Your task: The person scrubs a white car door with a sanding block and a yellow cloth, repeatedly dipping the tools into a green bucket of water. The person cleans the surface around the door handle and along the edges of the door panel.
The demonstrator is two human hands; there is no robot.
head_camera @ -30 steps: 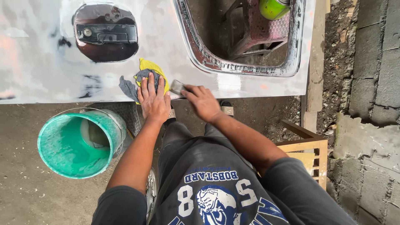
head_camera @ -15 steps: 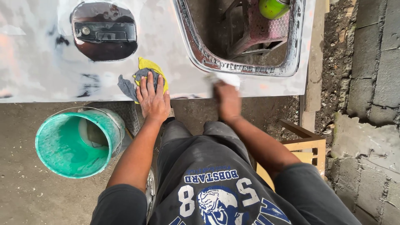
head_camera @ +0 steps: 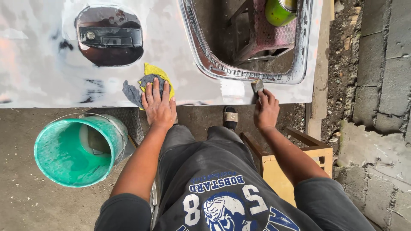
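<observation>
A glossy white car door panel [head_camera: 51, 51] lies flat in front of me, with a dark handle recess [head_camera: 109, 36] and a chrome-rimmed window opening [head_camera: 239, 70]. My left hand [head_camera: 159, 105] presses flat on a yellow and grey rag [head_camera: 147, 83] near the panel's front edge. My right hand [head_camera: 266, 110] holds a small grey sanding block [head_camera: 257, 87] against the panel just below the window opening's lower right corner.
A green bucket [head_camera: 51, 164] with green liquid stands on the ground at my left. A wooden stool [head_camera: 299, 160] is under me at the right. Through the window opening show a reddish stool [head_camera: 261, 36] and a green can [head_camera: 279, 12]. Concrete blocks [head_camera: 381, 64] line the right side.
My right hand slid the sanding block to the right along the panel's front edge, from beside the left hand to below the window corner. The left hand stayed on the rag.
</observation>
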